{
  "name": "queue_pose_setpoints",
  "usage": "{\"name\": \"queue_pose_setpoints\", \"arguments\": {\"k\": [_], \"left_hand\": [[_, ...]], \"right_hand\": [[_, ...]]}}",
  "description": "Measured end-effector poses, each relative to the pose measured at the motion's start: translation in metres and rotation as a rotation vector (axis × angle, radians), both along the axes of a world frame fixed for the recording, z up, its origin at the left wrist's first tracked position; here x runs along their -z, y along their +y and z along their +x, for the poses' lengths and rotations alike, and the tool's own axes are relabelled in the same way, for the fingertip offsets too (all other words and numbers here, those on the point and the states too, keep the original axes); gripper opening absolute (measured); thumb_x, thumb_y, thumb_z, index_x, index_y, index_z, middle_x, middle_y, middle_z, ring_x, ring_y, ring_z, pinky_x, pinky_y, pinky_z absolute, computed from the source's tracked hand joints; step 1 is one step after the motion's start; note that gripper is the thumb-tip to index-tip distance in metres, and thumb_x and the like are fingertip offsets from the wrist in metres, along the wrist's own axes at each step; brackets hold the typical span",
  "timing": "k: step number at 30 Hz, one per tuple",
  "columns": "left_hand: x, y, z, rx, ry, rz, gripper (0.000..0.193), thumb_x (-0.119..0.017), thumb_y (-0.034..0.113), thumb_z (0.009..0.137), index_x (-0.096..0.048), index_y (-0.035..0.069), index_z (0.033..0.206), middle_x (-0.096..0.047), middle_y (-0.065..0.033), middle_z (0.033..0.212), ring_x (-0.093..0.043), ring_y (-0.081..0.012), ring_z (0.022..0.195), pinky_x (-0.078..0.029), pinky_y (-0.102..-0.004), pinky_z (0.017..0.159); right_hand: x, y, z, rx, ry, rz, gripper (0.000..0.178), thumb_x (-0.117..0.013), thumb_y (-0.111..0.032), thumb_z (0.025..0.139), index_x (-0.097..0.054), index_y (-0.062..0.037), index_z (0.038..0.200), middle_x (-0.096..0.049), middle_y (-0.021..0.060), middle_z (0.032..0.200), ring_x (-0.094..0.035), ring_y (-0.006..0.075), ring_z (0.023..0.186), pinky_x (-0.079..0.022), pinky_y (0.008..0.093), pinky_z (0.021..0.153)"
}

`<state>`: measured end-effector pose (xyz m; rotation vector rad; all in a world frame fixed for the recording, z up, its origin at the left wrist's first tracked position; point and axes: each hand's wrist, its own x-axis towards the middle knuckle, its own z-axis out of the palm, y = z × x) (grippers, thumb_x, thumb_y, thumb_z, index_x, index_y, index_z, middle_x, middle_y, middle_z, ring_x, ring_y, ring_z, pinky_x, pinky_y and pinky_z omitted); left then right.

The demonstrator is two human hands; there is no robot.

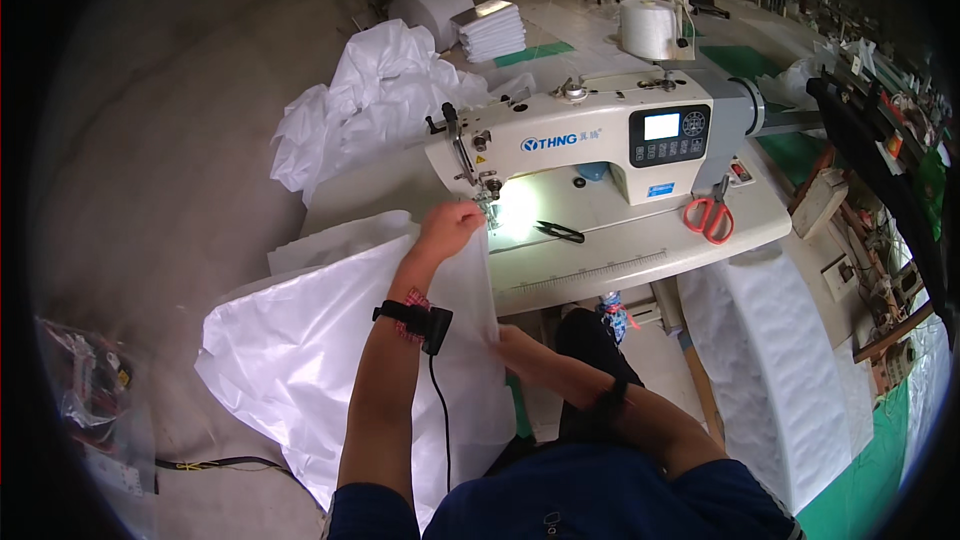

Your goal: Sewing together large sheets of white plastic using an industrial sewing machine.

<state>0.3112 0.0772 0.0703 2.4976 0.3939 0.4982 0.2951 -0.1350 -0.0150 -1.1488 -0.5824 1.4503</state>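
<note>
A large white sheet (pixel 300 330) of thin, shiny material hangs over the front left of the sewing machine's table. My left hand (pixel 450 230) pinches its edge close beside the needle area of the white sewing machine (pixel 590 135), under the lit lamp. Lower down, below the table's front edge, my right hand (pixel 512 345) grips the same edge of the sheet; its fingers are partly hidden by the material. Black thread snips (pixel 560 232) lie on the table right of the needle. Red-handled scissors (pixel 709 218) rest farther right.
Crumpled white material (pixel 370 90) is heaped behind the machine's left end. A large thread cone (pixel 648 28) stands behind the machine. White folded material (pixel 770 360) hangs at the right of the table (pixel 600 265). A cable (pixel 441 420) trails from my left wrist strap.
</note>
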Motion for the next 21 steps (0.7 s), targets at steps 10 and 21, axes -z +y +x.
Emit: {"name": "queue_pose_setpoints", "arguments": {"k": [10, 21], "left_hand": [[0.024, -0.015, 0.031, 0.027, -0.018, -0.423, 0.017, -0.062, 0.017, 0.081, -0.063, 0.0, 0.08, -0.054, 0.0038, 0.068, -0.047, -0.006, 0.066, -0.04, -0.0223, 0.06], [0.046, 0.013, 0.034, -0.052, 0.092, -0.126, 0.024, -0.065, 0.025, 0.077, -0.062, 0.001, 0.076, -0.059, -0.0095, 0.066, -0.054, -0.0161, 0.06, -0.043, -0.0309, 0.058]], "right_hand": [[0.008, 0.077, 0.109, 0.498, -0.285, 0.067, 0.027, -0.05, -0.025, 0.089, -0.057, -0.0001, 0.096, -0.062, 0.0116, 0.076, -0.062, 0.0215, 0.068, -0.05, 0.031, 0.063], [-0.017, 0.097, 0.086, 0.261, -1.559, -0.265, 0.03, -0.046, -0.013, 0.085, -0.051, 0.0064, 0.108, -0.064, 0.0174, 0.077, -0.065, 0.0273, 0.073, -0.051, 0.0377, 0.06]]}}
